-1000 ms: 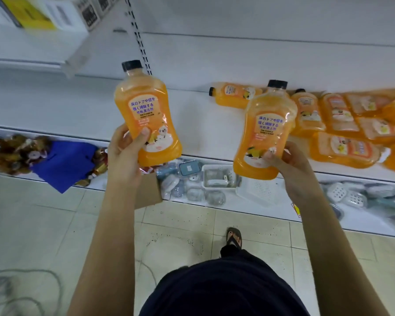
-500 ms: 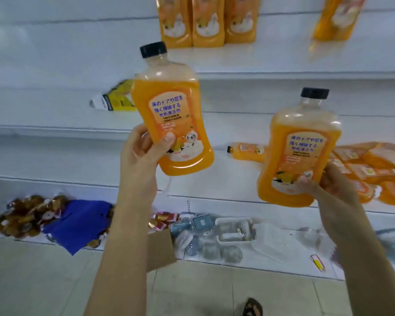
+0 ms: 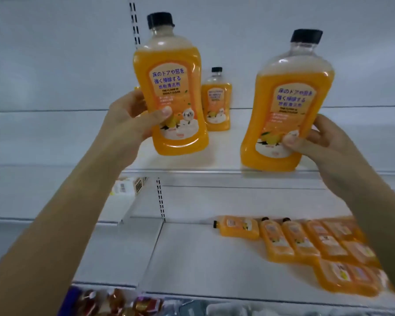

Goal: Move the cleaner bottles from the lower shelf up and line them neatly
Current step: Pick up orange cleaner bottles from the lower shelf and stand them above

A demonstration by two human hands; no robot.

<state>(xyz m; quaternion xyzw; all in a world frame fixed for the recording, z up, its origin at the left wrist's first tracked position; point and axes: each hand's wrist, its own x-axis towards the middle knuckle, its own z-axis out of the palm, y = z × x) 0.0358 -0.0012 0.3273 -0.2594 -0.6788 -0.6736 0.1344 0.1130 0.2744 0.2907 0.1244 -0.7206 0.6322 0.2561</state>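
My left hand (image 3: 132, 119) grips an orange cleaner bottle (image 3: 171, 71) with a black cap, held upright just above the upper shelf (image 3: 214, 160). My right hand (image 3: 322, 144) holds a second orange bottle (image 3: 292, 87), upright, its base at the shelf's front edge; I cannot tell whether it touches. A third bottle (image 3: 216, 103) stands upright farther back on the upper shelf, between the two. Several more orange bottles (image 3: 290, 242) lie flat on the lower shelf (image 3: 203, 258) at the right.
A perforated upright rail (image 3: 161, 201) divides the shelf bays. Small boxes (image 3: 130, 185) sit on the middle shelf at the left. Wrapped sweets (image 3: 114, 302) and clear plastic containers (image 3: 214, 310) fill the bottom edge of the view.
Both hands have lifted their bottles from the level of the lower shelf to the upper shelf. The view has tilted upward with them.
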